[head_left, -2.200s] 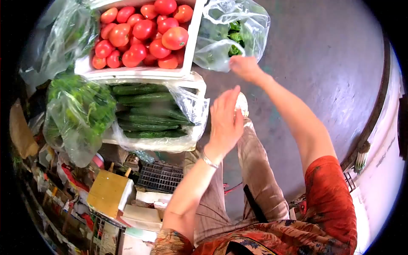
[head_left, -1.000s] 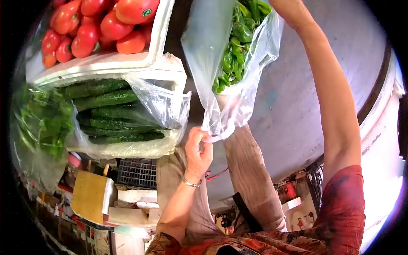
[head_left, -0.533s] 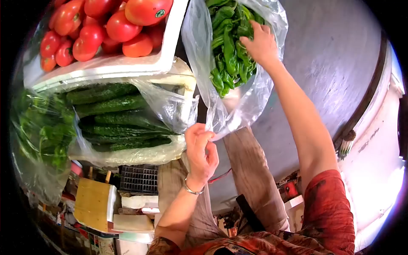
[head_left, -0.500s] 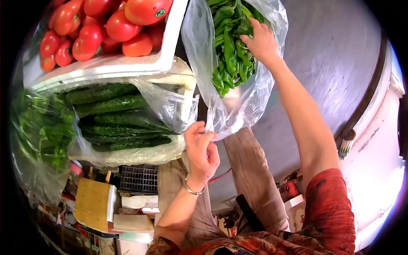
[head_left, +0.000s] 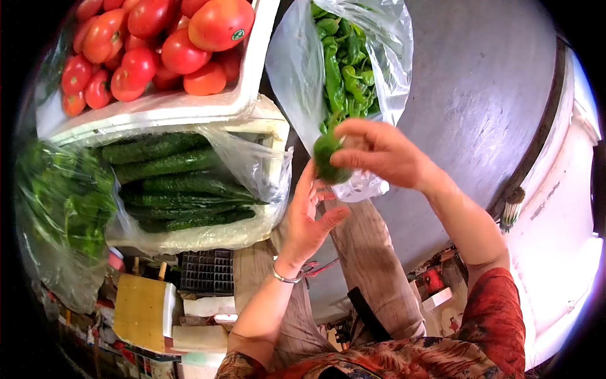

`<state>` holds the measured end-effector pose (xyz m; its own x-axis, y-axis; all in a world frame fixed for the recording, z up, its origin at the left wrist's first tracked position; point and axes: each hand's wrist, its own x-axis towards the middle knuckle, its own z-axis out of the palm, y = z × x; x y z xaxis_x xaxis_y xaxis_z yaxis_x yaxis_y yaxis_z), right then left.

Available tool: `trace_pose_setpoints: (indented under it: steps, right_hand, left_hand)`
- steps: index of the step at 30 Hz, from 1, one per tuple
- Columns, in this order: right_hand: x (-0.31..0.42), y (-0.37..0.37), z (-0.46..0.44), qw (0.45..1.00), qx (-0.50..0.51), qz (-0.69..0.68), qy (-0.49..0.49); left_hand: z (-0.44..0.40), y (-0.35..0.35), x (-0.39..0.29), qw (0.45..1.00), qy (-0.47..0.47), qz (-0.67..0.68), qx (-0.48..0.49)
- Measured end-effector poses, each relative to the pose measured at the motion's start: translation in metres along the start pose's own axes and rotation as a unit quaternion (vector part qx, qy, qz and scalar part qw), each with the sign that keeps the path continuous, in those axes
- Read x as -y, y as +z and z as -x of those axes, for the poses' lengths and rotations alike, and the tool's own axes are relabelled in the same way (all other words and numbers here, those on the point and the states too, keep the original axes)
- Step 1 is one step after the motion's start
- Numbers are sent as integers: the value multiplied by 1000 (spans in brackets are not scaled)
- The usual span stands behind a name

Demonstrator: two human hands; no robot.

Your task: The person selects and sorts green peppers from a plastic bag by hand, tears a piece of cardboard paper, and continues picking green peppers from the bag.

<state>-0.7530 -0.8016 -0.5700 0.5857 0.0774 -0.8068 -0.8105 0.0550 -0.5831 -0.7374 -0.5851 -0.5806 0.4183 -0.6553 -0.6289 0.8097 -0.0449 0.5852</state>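
Note:
My right hand grips a green pepper between thumb and fingers, above the near end of a clear plastic bag. Inside that bag lie more green peppers. Just below the held pepper is my left hand, palm up, its thumb apart from its fingers and nothing in its grasp. The held pepper hides part of its fingertips, and whether they touch it is unclear. A metal bracelet circles my left wrist.
Red tomatoes fill a white foam box at the upper left. Below it, cucumbers lie in a lined box, beside bagged leafy greens. A black crate and wooden box stand lower left.
My right hand has come down out of the bag with a pepper. My left hand has let go of the bag's edge and opened.

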Motion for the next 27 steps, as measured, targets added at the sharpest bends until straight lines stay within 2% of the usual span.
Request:
trace_pose_setpoints:
  steps: [1,2,3,4,5,6,8,9,11,13,15,16,17,19,20,22,23,25,27]
  right_hand:
    - [-5,5,-1,989,72,-128,16]
    - [-5,3,-7,988,51,-142,29]
    - [-7,-3,-17,986,31,-158,42]
    - [-19,-10,-34,995,-92,-31,10]
    - [-34,-19,-52,969,-214,120,-37]
    - [-56,-32,-77,915,-307,254,-67]
    - [-68,-40,-114,838,-350,419,-17]
    - [-70,-35,-129,840,-350,415,-16]
    - [-74,-21,-157,785,-356,505,50]
    - [-81,-19,-163,784,-366,499,47]
    - [-82,-22,-152,818,-388,424,23]
    - [-86,-20,-141,822,-416,386,-43]
    - [-88,-22,-128,820,-418,390,-43]
    - [-90,-24,-99,881,-383,241,-141]
    - [-84,-24,-83,879,-384,243,-143]
    - [-59,-19,-44,927,-341,83,-130]
    - [-49,-14,-28,927,-341,84,-128]
    - [-34,-4,-1,945,-278,140,-98]
    - [-26,17,16,968,-164,16,-190]
  left_hand:
    - [1,-5,2,1000,-9,10,23]
    - [2,-8,7,1000,-9,8,23]
    - [6,-11,13,997,-51,50,0]
    - [8,-13,16,991,-91,92,-23]
    - [10,-13,15,991,-91,90,-24]
    - [11,-13,14,993,-81,72,-39]
    - [6,-12,3,997,-75,16,-28]
    - [6,-17,2,996,-78,13,-29]
    - [7,-25,-1,993,-62,73,66]
    - [4,-23,-6,995,-65,51,62]
    - [2,-23,-10,992,-39,39,112]
    - [2,-19,-14,993,-48,50,100]
    - [1,-19,-17,992,-45,53,103]
    - [1,-22,-22,990,-51,19,128]
    - [4,-22,-21,992,-84,8,89]
    - [0,-23,-17,996,-55,31,68]
    - [-1,-22,-17,997,-26,52,48]
    - [-3,-14,-21,996,-31,83,27]
    - [-5,-11,-23,997,13,41,65]
